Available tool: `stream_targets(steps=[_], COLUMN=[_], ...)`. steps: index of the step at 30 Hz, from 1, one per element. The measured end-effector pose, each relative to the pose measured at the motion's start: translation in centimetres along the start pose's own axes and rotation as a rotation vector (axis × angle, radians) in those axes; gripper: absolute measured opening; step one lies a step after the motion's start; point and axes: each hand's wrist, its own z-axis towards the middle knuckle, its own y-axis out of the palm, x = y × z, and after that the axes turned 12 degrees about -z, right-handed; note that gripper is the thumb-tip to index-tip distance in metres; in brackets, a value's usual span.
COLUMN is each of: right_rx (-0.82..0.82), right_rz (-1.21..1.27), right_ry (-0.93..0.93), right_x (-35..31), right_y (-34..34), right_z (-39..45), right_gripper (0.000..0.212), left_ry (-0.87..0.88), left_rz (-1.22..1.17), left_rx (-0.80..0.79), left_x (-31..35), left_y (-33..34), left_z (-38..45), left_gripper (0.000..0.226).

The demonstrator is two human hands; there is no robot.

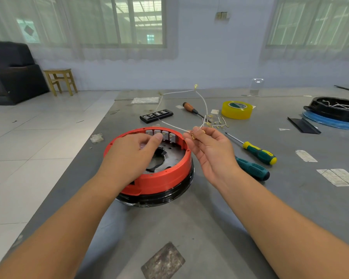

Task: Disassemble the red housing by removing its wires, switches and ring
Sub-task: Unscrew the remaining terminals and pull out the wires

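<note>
Grey bench (189,228): red housing (159,178) sits centre. Left hand (133,152) reaches inside, thumb touching the far-wall switches (162,134); right hand (208,146), just right, pinches a freed white wire (173,126).

The open top of the red housing (159,179) is half covered by the left hand (132,156), laid over its left side. Bare grey table (199,228) is left free in front of it. To its right, passage is narrowed by the raised right hand (212,152), white wires (204,103) and two green-handled screwdrivers (254,170).
</note>
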Motion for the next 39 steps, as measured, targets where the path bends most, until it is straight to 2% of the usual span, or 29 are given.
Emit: stream_targets(steps=[2,4,7,11,14,17,21,27,33,36,39], right_rx=[-0.03,-0.071,-0.113,-0.142,-0.031,0.051,0.097,0.09,0.032,-0.001,-0.061], right_rz=[0.008,0.024,-0.001,-0.1,-0.247,-0.478,-0.532,-0.375,-0.14,-0.023,-0.068], right_ry=[0.014,0.045,0.074,0.097,0.056,-0.062,-0.135,-0.111,-0.046,0.018,0.034], right_x=[0.1,0.2,0.2,-0.2,-0.5,-0.3,0.1,0.2,0.7,0.8,1.0], right_y=[0.9,1.6,2.2,2.1,1.3,0.1,-1.3,-2.7,-3.7,-4.0,-3.9], right_z=[-0.6,-1.2,-1.7,-1.5,-0.5,0.6,1.5,2.6,2.8,2.5,2.2], right_gripper=[0.019,0.021,0.02,0.013,0.02,0.019,0.014,0.009,0.005,0.011,0.016], left_ry=[0.045,0.038,-0.075,-0.288,-0.299,-0.244,-0.211,-0.219,-0.262,-0.254,-0.243], left_rz=[0.017,-0.115,-0.395,-0.644,-0.584,-0.436,-0.367,-0.452,-0.679,-0.681,-0.64], left_rx=[-0.041,-0.071,-0.069,-0.021,0.012,-0.078,-0.099,-0.165,-0.173,-0.215,-0.252], left_x=[0.8,1.9,3.3,3.9,3.4,2.8,2.2,2.0,2.0,1.8,1.8], left_y=[0.3,0.8,1.9,2.8,2.6,2.7,2.7,2.3,1.9,1.8,1.9], left_z=[0.0,0.3,1.1,2.6,3.4,3.1,2.8,2.2,2.0,1.9,1.9], left_gripper=[0.039,0.032,0.03,0.034,0.03,0.028,0.028,0.029,0.013,0.01,0.007])
